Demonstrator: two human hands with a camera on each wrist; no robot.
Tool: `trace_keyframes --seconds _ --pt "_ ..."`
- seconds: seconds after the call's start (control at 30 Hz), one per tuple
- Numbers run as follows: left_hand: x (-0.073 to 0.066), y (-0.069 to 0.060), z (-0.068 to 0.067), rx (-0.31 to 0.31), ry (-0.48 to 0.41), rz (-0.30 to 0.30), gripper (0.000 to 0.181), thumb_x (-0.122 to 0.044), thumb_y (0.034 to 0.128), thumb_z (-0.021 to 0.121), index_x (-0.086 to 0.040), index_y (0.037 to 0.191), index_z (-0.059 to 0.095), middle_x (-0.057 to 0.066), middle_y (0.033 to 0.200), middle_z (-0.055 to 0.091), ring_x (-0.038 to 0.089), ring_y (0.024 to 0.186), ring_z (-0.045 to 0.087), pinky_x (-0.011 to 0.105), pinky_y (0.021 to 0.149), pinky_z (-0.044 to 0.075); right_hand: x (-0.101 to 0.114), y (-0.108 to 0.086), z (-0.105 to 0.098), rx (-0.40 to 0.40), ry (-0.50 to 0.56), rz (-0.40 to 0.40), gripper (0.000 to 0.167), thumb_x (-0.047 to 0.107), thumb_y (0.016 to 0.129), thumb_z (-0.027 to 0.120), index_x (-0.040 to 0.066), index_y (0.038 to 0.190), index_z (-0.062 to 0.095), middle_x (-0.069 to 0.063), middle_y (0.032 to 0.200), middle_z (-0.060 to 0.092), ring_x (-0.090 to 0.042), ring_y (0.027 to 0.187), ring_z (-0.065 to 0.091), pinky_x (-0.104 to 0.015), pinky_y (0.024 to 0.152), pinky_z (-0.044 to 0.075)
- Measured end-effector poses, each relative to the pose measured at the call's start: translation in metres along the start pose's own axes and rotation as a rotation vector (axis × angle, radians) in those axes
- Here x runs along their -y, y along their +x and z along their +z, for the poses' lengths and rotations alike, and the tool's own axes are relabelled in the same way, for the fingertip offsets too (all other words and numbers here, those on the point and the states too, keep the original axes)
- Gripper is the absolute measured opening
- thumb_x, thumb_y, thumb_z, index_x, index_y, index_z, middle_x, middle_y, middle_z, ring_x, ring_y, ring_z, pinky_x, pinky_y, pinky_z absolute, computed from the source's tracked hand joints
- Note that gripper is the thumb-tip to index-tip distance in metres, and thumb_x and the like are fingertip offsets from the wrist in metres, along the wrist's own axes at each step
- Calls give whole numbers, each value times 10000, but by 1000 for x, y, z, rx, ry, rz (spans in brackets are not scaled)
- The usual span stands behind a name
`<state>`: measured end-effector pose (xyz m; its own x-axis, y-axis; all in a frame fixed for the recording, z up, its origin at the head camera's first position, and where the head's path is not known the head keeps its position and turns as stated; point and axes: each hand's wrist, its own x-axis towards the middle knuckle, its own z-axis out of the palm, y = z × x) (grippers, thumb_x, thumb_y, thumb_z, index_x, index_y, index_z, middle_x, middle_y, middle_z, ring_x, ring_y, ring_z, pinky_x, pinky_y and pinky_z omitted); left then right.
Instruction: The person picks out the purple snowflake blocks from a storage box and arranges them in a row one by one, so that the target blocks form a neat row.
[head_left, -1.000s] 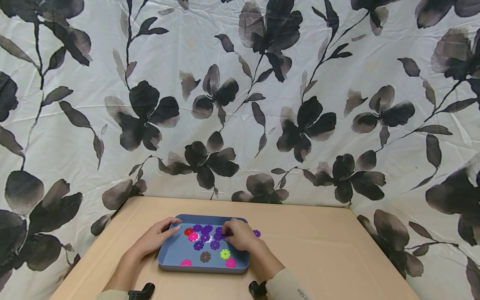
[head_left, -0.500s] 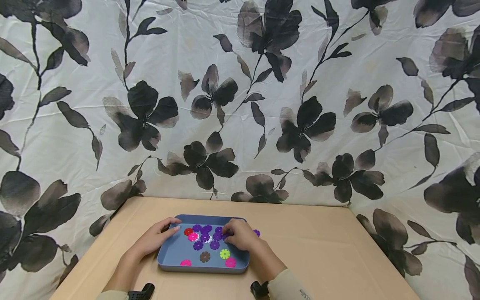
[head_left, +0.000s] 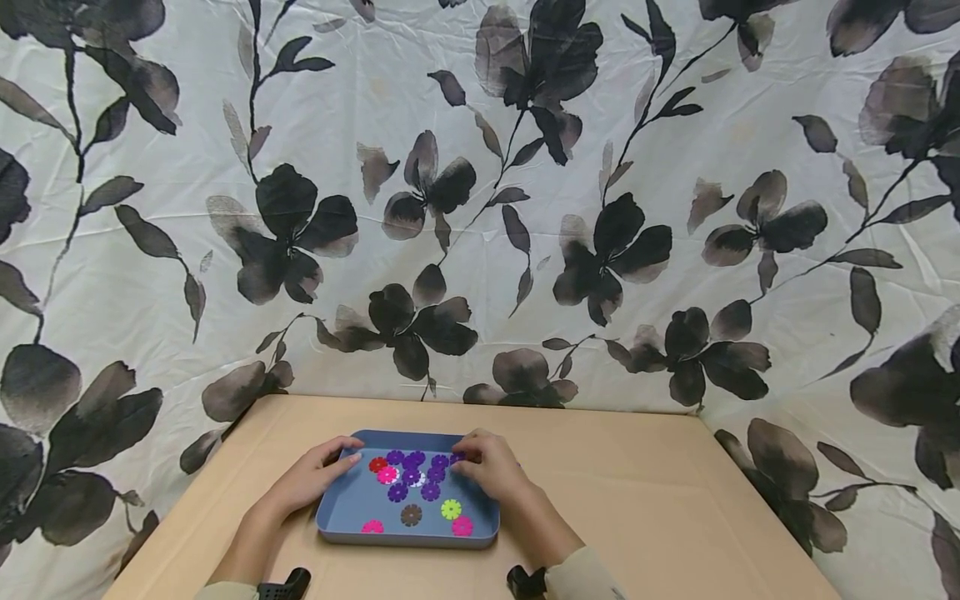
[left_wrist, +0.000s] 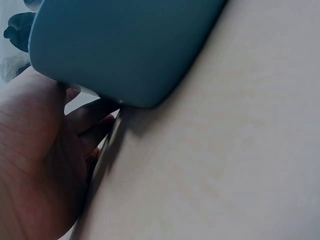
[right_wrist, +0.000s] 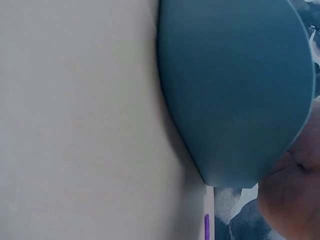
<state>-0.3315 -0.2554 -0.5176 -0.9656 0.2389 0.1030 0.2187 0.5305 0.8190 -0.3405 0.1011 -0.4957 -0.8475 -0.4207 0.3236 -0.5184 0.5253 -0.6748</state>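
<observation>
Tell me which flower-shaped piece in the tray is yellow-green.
The yellow-green piece, at the near right of the tray, right of the brown piece and just beyond a pink piece. No other visible piece has this colour.

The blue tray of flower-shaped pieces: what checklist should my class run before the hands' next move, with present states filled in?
1. Blue tray flat on the table: ok.
2. Left hand on the tray: ok, it holds the far left corner.
3. Right hand firmly gripping a purple piece: cannot tell; fingertips cover the contact.
4. Purple pieces spread apart: not ok, clustered.
5. Brown piece uncovered: ok.
6. Every piece inside the tray: cannot tell; a purple sliver shows beyond it in the right wrist view.
</observation>
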Motion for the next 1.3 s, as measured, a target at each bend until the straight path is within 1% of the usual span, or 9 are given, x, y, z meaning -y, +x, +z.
trace_keyframes --seconds 0.07,0.2,0.37,0.5,0.7,0.9,1.07,1.23,1.3 --pt "0 0 0 -4 1 2 390 -391 1066 588 -145 1366 628 177 1516 558 471 1509 374 679 1216 286 -2 -2 -1 -28 33 6 240 90 925 788 -8 1144 774 -57 1071 695 -81 877 596 -190 748 547" --pt "0 -1 0 -7 6 10 391 -376 1068 588 -133 1372 626 172 1507 567 463 1504 385 673 1213 297 -1 -6 -8 -80 109 56 246 84 931 779 6 1164 770 -46 1106 697 -109 912 632 -191 766 563" --pt "0 0 -1 -5 4 13 433 -427 1058 590 -134 1375 624 168 1507 567 463 1503 386 674 1209 304 6 -11 -23 -139 175 86 268 59 935 766 25 1201 758 -76 1152 696 -147 929 646 -184 771 571" --pt "0 0 -1 -2 11 14 439 -434 1056 590 -136 1376 625 165 1506 569 461 1499 393 671 1205 314 5 -16 -35 -178 177 83 285 51 941 755 40 1226 750 -97 1181 689 -155 943 686 -182 799 595" --pt "-1 0 0 -1 16 16 404 -407 1064 586 -143 1366 630 155 1489 585 450 1489 414 662 1204 323 -1 -23 -50 -231 160 82 279 17 928 759 -6 1206 745 -112 1168 693 -179 932 712 -200 797 605" --pt "0 0 -1 -8 19 23 421 -423 1060 588 -139 1369 628 159 1493 581 457 1485 416 671 1201 321 -13 -27 -58 -249 130 103 260 -11 923 753 25 1181 759 -88 1144 706 -163 929 712 -193 793 603" --pt "2 1 -1 -19 26 30 436 -447 1055 587 -146 1368 628 154 1492 584 451 1481 424 667 1200 325 -23 -28 -64 -277 112 112 260 -17 913 762 25 1170 766 -81 1131 716 -173 934 712 -195 808 591" --pt "2 1 -2 -15 26 31 427 -439 1055 590 -140 1357 631 160 1484 588 458 1474 429 667 1193 334 -30 -31 -70 -301 103 118 251 -20 911 762 23 1158 770 -84 1102 724 -152 904 689 -203 783 578" --pt "2 3 -2 -14 26 33 427 -440 1054 592 -137 1351 633 163 1479 592 460 1474 429 665 1194 334 -32 -33 -72 -300 110 139 251 -18 911 762 29 1157 773 -79 1095 724 -135 888 672 -196 766 569"
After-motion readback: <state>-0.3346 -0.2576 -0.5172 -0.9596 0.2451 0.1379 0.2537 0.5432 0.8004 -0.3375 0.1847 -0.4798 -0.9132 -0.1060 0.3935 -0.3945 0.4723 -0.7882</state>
